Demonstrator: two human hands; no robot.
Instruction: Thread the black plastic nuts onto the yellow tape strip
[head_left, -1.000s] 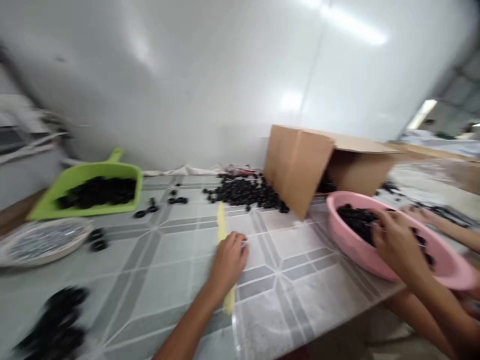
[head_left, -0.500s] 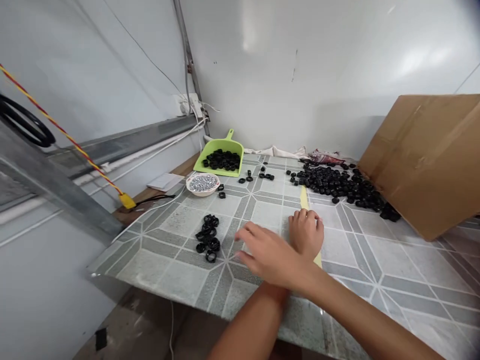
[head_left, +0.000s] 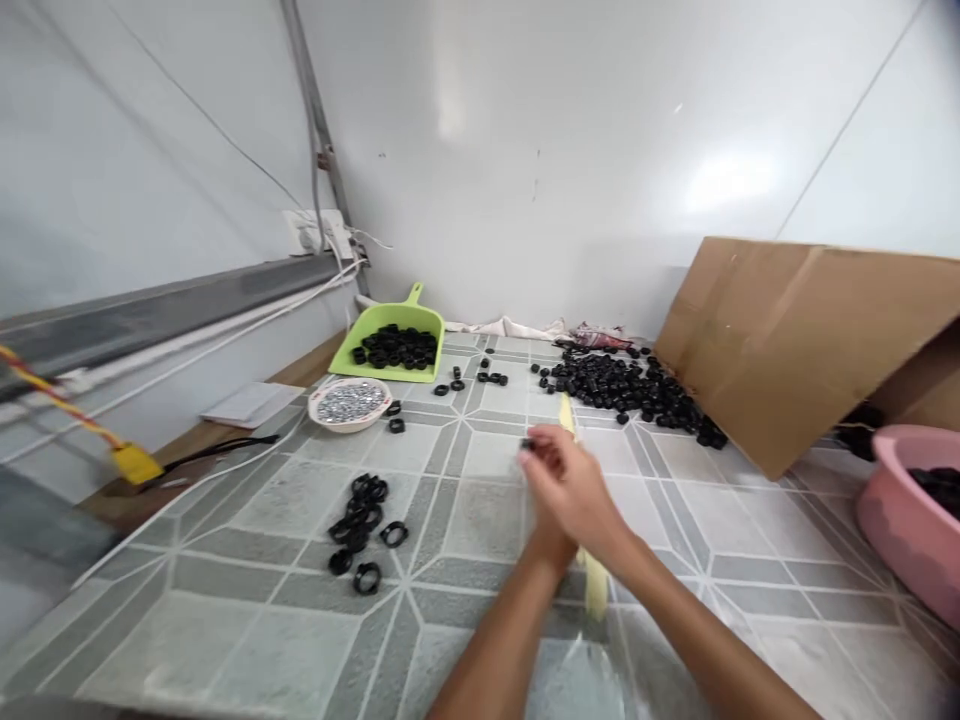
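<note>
My right hand hovers over the middle of the tiled table, its fingertips pinched on a small black ring. My left hand lies under and behind the right one, its fingers hidden. A yellow strip runs along the table beneath both hands. To the left of the hands lies a small cluster of black rings. A large pile of black rings lies farther back, by the tipped cardboard box.
A green dustpan filled with black rings sits at the back left. In front of it stands a white bowl of small silver parts. A pink basin with black parts is at the right edge. Cables run along the left wall.
The view swung left, then back right. My right hand left the pink basin, crossed over my left hand and now pinches a ring above the yellow strip.
</note>
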